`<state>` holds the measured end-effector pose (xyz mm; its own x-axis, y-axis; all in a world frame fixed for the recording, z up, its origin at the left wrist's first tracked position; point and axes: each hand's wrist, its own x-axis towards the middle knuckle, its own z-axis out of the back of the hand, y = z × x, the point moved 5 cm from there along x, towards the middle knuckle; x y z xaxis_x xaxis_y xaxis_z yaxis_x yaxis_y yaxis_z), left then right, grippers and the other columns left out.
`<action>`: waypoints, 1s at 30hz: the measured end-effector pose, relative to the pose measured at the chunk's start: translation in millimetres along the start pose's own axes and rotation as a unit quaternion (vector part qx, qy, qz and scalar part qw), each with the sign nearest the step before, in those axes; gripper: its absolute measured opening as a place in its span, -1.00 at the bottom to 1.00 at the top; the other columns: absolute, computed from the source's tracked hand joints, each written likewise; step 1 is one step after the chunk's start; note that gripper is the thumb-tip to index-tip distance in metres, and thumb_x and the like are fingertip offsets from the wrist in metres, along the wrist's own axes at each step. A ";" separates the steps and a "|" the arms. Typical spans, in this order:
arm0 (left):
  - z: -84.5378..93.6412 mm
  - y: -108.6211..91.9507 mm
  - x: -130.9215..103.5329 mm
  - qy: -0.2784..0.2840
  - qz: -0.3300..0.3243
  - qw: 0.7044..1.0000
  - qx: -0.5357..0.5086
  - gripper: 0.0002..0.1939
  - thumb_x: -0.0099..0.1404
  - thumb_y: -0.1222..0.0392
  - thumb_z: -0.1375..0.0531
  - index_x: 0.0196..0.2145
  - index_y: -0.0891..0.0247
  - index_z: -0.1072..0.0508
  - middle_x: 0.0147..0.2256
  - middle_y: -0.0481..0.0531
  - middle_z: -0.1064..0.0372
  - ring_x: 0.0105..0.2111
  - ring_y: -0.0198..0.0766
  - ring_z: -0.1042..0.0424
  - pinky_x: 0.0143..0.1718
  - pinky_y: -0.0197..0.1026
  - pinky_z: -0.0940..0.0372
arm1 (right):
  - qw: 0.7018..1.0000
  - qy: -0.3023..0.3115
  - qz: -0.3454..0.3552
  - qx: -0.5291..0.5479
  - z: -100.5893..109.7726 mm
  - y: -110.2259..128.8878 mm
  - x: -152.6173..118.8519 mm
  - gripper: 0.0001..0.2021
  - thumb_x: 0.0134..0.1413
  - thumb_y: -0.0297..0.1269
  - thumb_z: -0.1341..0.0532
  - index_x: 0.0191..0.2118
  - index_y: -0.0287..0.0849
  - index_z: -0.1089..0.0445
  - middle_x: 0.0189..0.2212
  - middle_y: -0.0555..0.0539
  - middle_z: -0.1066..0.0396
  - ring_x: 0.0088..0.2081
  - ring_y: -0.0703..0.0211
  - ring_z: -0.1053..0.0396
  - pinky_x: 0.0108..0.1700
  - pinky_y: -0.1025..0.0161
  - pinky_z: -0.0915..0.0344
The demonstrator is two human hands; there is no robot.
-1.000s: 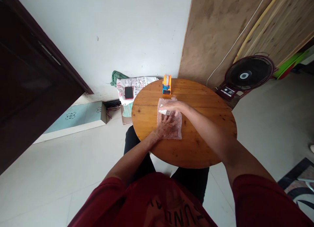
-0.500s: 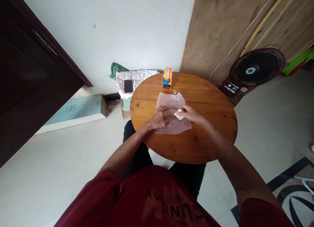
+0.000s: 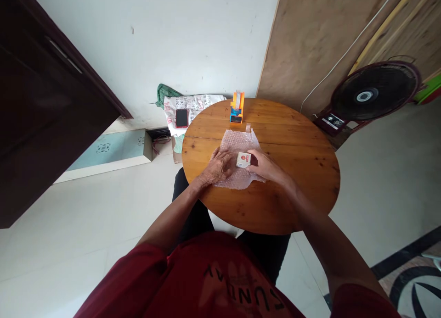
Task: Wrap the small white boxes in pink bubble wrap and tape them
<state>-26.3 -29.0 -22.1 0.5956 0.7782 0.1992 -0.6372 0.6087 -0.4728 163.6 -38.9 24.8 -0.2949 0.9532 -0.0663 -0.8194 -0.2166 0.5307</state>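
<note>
A sheet of bubble wrap [image 3: 237, 146] lies spread on a round wooden table [image 3: 296, 171]. On it rests a small white box with a red mark [image 3: 243, 159]. My right hand [image 3: 265, 166] holds that box at its right side, pressing it onto the wrap. My left hand [image 3: 217, 167] lies flat on the wrap's left part, fingers spread. An orange and blue tape dispenser [image 3: 237, 108] stands at the table's far edge, beyond both hands.
A dark floor fan [image 3: 374, 91] stands at the right by a wooden panel. Left of the table, a red phone [image 3: 181, 118] lies on a printed white sack [image 3: 196, 104]. A dark cabinet [image 3: 41, 111] fills the left side.
My right hand brought the small box from the wrap's far end to its middle and laid it face up. The bubble wrap has been spread out wider. The camera shifted slightly.
</note>
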 end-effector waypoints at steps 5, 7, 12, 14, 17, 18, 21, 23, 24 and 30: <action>2.5 -1.0 -1.2 -0.013 0.002 1.000 -0.008 -0.28 0.17 0.22 -0.16 0.30 0.34 -0.22 0.25 0.19 -0.31 0.37 -0.05 -0.09 0.45 0.10 0.23 | 1.000 -0.023 0.006 0.004 -3.1 -5.4 1.5 -0.50 -0.02 -0.19 -0.29 0.09 -0.14 -0.36 -0.05 -0.17 -0.50 -0.06 -0.10 -0.43 -0.01 0.05 -0.30; 3.3 -1.3 -1.3 -0.014 0.010 1.000 -0.008 -0.26 0.16 0.21 -0.17 0.31 0.34 -0.20 0.25 0.20 -0.30 0.37 -0.05 -0.09 0.45 0.09 0.22 | 0.999 -0.022 0.012 0.021 -5.9 -6.3 2.3 -0.56 0.01 -0.18 -0.27 0.05 -0.11 -0.38 -0.13 -0.12 -0.52 -0.13 -0.04 -0.44 -0.06 0.08 -0.32; 3.8 -1.5 -0.9 -0.006 0.012 1.000 -0.014 -0.22 0.15 0.20 -0.18 0.33 0.33 -0.16 0.27 0.21 -0.27 0.37 -0.03 -0.08 0.45 0.10 0.21 | 0.997 -0.058 0.011 0.057 -6.5 -11.5 -0.5 -0.54 0.05 -0.15 -0.25 0.09 -0.09 -0.34 -0.11 -0.09 -0.51 -0.14 0.00 -0.44 -0.08 0.11 -0.34; 3.7 -0.9 -0.9 -0.007 0.009 1.000 -0.019 -0.22 0.14 0.20 -0.18 0.33 0.34 -0.17 0.27 0.22 -0.27 0.37 -0.02 -0.09 0.45 0.11 0.22 | 0.998 -0.052 0.009 0.042 -7.7 -11.8 -2.4 -0.53 0.07 -0.14 -0.24 0.12 -0.09 -0.33 -0.08 -0.11 -0.50 -0.11 -0.03 -0.44 -0.05 0.08 -0.33; 3.7 0.4 -1.3 -0.015 0.007 0.999 -0.027 -0.23 0.15 0.21 -0.17 0.32 0.34 -0.17 0.26 0.21 -0.28 0.36 -0.01 -0.10 0.44 0.11 0.21 | 0.999 -0.029 0.011 0.026 -10.5 -10.0 -4.2 -0.52 0.08 -0.15 -0.23 0.14 -0.07 -0.32 -0.07 -0.12 -0.51 -0.07 -0.08 -0.43 -0.02 0.04 -0.33; 3.6 0.6 -1.4 -0.016 0.006 0.999 -0.027 -0.23 0.15 0.22 -0.17 0.32 0.34 -0.18 0.26 0.21 -0.29 0.37 -0.02 -0.10 0.44 0.11 0.21 | 0.999 -0.029 0.012 0.031 -10.8 -9.5 -4.6 -0.50 0.07 -0.15 -0.23 0.15 -0.08 -0.32 -0.05 -0.13 -0.51 -0.06 -0.08 -0.43 -0.01 0.03 -0.33; 3.1 0.7 -1.4 -0.010 0.007 1.000 -0.024 -0.22 0.14 0.23 -0.17 0.32 0.32 -0.18 0.26 0.20 -0.29 0.37 -0.02 -0.09 0.45 0.11 0.22 | 0.998 -0.048 0.008 0.051 -10.5 -9.8 -5.7 -0.47 0.06 -0.15 -0.24 0.17 -0.11 -0.31 -0.02 -0.17 -0.50 -0.04 -0.10 -0.43 0.00 0.01 -0.33; 3.4 0.3 -1.3 -0.006 0.010 1.000 -0.022 -0.22 0.13 0.23 -0.18 0.32 0.31 -0.18 0.26 0.19 -0.29 0.37 -0.02 -0.08 0.45 0.12 0.23 | 0.997 -0.059 0.001 0.055 -10.8 -11.1 -6.6 -0.48 0.05 -0.15 -0.24 0.16 -0.11 -0.33 -0.03 -0.17 -0.50 -0.04 -0.10 -0.44 0.00 0.01 -0.34; 3.9 -0.1 -1.3 -0.006 0.011 1.000 -0.021 -0.22 0.14 0.24 -0.18 0.32 0.31 -0.18 0.26 0.18 -0.29 0.37 -0.02 -0.08 0.45 0.12 0.23 | 0.996 -0.062 -0.001 0.056 -11.2 -11.6 -7.1 -0.49 0.05 -0.15 -0.25 0.14 -0.10 -0.34 -0.04 -0.16 -0.50 -0.04 -0.09 -0.44 0.00 0.02 -0.34; 5.9 -1.1 -1.4 -0.011 0.011 1.000 -0.024 -0.23 0.12 0.26 -0.17 0.31 0.31 -0.21 0.26 0.18 -0.29 0.37 -0.02 -0.10 0.45 0.12 0.21 | 0.996 -0.062 -0.006 0.060 -12.1 -10.8 -9.3 -0.50 0.04 -0.15 -0.26 0.13 -0.12 -0.36 -0.08 -0.14 -0.52 -0.09 -0.07 -0.46 -0.02 0.03 -0.36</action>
<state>-29.3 -29.8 -16.8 0.5710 0.7945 0.2066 -0.6251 0.5839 -0.5179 169.2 -48.0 9.5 -0.2170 0.9758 0.0278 -0.7561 -0.1860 0.6275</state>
